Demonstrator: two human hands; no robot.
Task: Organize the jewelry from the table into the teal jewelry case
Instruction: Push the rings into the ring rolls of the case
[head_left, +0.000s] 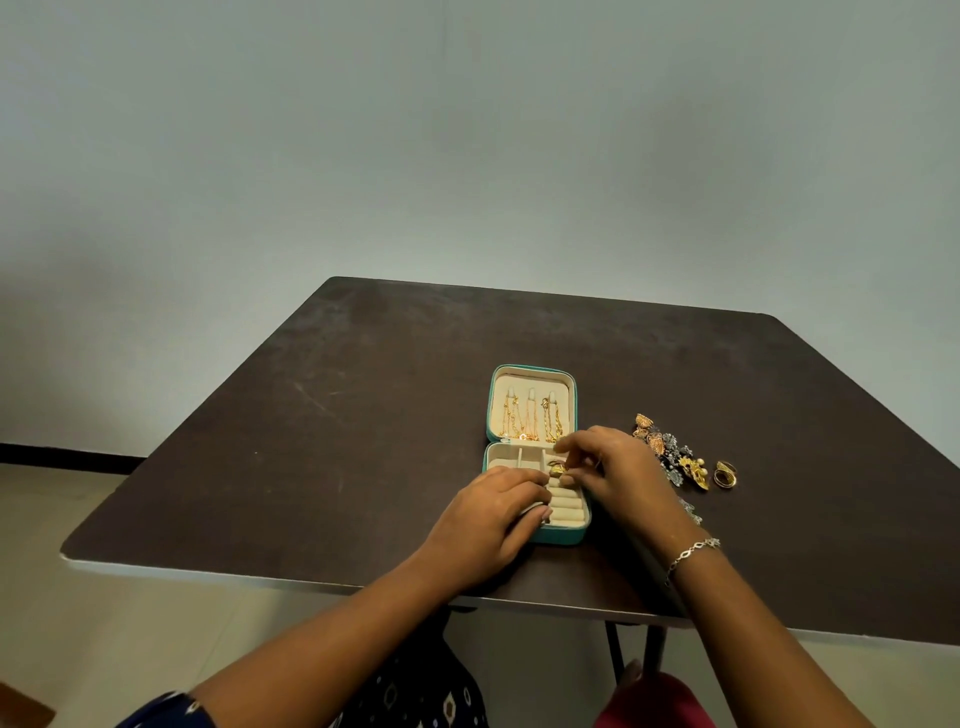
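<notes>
The teal jewelry case (567, 535) lies open on the dark table (363, 415), its cream lid (530, 382) flat behind it with gold chains (530, 421) hanging from three hooks. A gold ring (557, 471) sits at the top of the ring rolls (566, 506). My right hand (618, 470) hovers over the case's right side, fingertips curled right at that ring. My left hand (493, 514) rests on the case's left half, fingers bent over the rolls. A pile of loose earrings (670, 452) and gold rings (724, 474) lies to the right of the case.
The table's near edge (260, 574) runs just below my wrists. A silver bracelet (693, 553) sits on my right wrist. A pale wall stands behind the table, and the floor shows to the left.
</notes>
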